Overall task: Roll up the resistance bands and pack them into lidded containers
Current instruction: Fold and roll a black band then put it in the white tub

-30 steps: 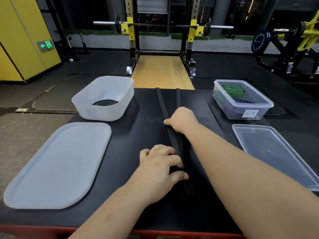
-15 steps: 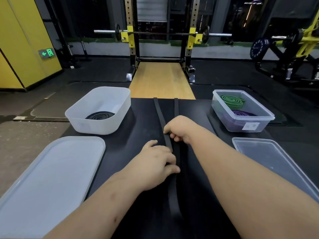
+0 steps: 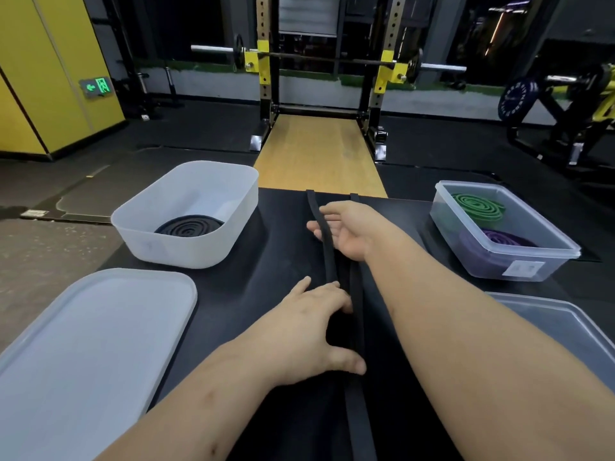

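Nearby: white tub (image 3: 186,251) left, clear container (image 3: 532,256) right.

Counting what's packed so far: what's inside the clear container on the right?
The clear container holds a rolled green band and a rolled purple band. Anything beneath them is hidden by the coils and the label.
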`<state>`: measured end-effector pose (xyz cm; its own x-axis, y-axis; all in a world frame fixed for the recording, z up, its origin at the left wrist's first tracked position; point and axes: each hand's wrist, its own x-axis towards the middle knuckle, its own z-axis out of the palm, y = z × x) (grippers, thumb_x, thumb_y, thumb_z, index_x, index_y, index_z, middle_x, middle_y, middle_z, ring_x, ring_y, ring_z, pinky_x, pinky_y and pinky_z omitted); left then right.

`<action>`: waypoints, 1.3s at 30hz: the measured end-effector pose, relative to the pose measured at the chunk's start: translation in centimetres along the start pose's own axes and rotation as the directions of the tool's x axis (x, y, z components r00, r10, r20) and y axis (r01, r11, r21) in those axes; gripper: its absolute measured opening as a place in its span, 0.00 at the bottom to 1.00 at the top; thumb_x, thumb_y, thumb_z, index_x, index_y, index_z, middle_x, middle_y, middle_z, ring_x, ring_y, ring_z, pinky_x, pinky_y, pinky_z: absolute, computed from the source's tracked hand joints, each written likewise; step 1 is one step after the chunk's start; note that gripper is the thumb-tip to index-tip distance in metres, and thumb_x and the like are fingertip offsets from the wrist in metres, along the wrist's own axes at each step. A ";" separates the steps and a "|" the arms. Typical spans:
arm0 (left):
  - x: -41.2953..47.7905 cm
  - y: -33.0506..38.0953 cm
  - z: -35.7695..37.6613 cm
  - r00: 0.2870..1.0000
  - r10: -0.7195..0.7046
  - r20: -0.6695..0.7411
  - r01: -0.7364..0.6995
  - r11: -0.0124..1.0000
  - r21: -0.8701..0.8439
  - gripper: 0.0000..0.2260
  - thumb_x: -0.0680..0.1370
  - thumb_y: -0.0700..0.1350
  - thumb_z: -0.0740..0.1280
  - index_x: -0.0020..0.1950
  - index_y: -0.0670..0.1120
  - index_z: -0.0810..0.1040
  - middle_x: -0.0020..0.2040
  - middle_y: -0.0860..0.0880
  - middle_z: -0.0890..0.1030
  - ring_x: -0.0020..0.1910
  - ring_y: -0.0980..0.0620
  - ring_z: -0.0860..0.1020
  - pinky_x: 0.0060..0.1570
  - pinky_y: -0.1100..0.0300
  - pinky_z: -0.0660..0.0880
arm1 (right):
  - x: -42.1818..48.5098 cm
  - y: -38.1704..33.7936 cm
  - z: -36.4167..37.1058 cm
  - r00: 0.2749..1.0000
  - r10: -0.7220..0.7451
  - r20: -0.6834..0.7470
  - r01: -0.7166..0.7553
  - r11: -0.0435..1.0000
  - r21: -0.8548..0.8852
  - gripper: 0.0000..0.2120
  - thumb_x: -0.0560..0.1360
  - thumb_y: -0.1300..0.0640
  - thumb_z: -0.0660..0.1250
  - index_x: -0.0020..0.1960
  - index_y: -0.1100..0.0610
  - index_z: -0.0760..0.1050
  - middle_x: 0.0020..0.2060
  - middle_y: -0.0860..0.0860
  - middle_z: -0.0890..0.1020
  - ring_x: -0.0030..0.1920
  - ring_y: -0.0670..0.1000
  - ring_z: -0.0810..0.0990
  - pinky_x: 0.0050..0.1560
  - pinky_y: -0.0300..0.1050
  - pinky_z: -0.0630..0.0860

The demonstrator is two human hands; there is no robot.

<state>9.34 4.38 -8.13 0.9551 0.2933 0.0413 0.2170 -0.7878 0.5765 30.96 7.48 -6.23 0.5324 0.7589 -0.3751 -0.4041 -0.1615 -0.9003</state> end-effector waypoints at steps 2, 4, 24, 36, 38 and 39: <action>0.1 0.0 0.1 1.000 0.012 0.008 -0.012 1.000 0.017 0.29 0.71 0.64 0.75 0.66 0.53 0.72 0.76 0.60 0.67 0.77 0.71 0.48 0.80 0.57 0.39 | 0.5 -0.5 -0.1 0.999 0.048 0.012 -0.049 0.999 0.025 0.11 0.82 0.62 0.64 0.63 0.66 0.71 0.52 0.63 0.86 0.43 0.53 0.87 0.34 0.40 0.81; 0.0 0.2 0.0 0.999 0.019 0.026 -0.020 0.999 0.045 0.29 0.72 0.64 0.74 0.67 0.52 0.74 0.77 0.61 0.66 0.78 0.71 0.45 0.80 0.54 0.37 | 0.5 -1.5 0.0 0.999 0.027 0.020 -0.028 0.999 0.046 0.12 0.83 0.63 0.63 0.64 0.66 0.73 0.50 0.59 0.87 0.38 0.49 0.86 0.33 0.40 0.80; -0.4 1.0 -0.5 0.980 -0.145 0.135 0.147 0.989 -0.004 0.28 0.72 0.66 0.73 0.68 0.63 0.70 0.82 0.65 0.44 0.80 0.56 0.34 0.80 0.54 0.47 | 4.7 -1.7 -1.3 0.995 -0.061 -0.077 0.061 0.998 -0.008 0.15 0.82 0.70 0.60 0.67 0.65 0.74 0.57 0.59 0.80 0.52 0.54 0.83 0.62 0.49 0.80; -0.2 1.5 -0.8 0.985 -0.017 0.173 0.011 0.999 0.033 0.26 0.77 0.61 0.71 0.72 0.56 0.70 0.82 0.64 0.48 0.50 0.87 0.25 0.52 0.86 0.28 | 5.9 -1.4 -4.8 0.939 -0.125 -0.321 0.125 0.992 -0.021 0.11 0.77 0.72 0.59 0.44 0.58 0.73 0.50 0.56 0.76 0.50 0.54 0.75 0.58 0.47 0.74; -0.2 1.5 -0.8 0.986 -0.005 0.169 -0.001 0.999 0.036 0.26 0.77 0.61 0.71 0.72 0.56 0.70 0.82 0.63 0.49 0.50 0.88 0.25 0.53 0.85 0.28 | 6.7 -1.5 -5.2 0.936 -0.134 -0.326 0.085 0.983 -0.160 0.10 0.70 0.71 0.63 0.42 0.57 0.73 0.51 0.59 0.75 0.52 0.58 0.75 0.53 0.50 0.75; -0.2 1.5 -0.8 0.986 0.002 0.168 -0.008 0.999 0.037 0.27 0.77 0.61 0.71 0.72 0.56 0.70 0.82 0.63 0.49 0.50 0.88 0.25 0.53 0.85 0.28 | 7.7 -1.4 -5.8 0.937 -0.153 -0.313 0.087 0.973 -0.216 0.10 0.68 0.70 0.63 0.44 0.57 0.74 0.54 0.61 0.77 0.53 0.59 0.75 0.54 0.53 0.76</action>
<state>9.28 3.55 -6.64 0.9759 0.1967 -0.0951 0.2163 -0.8096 0.5457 39.94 9.95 -9.14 0.7937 0.5385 -0.2829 -0.1861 -0.2278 -0.9558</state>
